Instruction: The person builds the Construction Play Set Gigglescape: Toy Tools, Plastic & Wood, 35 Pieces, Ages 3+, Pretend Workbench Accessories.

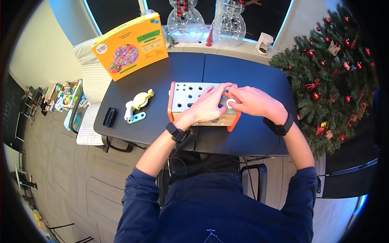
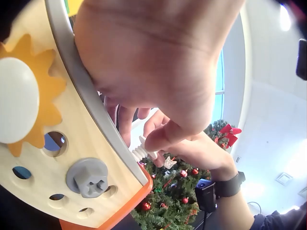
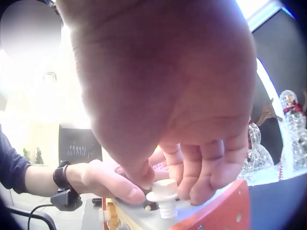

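Observation:
A toy workbench (image 1: 183, 100) with a grey holed top, wooden sides and orange end panels stands on the table. Near its right end my right hand (image 1: 253, 101) pinches a white toy screw (image 3: 165, 197) by the head between thumb and fingers; the threaded shank points down at the top. My left hand (image 1: 207, 106) rests across the grey top with fingers extended, fingertips close to the right hand. On the wooden front, the left wrist view shows a grey toy bolt (image 2: 91, 179) set in a hole and an orange sun-shaped piece (image 2: 50, 91) with a white centre.
Left of the workbench lie a yellow toy piece (image 1: 142, 100), a teal holed strip (image 1: 138, 117) and a black case (image 1: 109, 116). A yellow box (image 1: 133, 48) stands at the back left of the table (image 1: 162, 133). A decorated Christmas tree (image 1: 332, 81) borders the right side.

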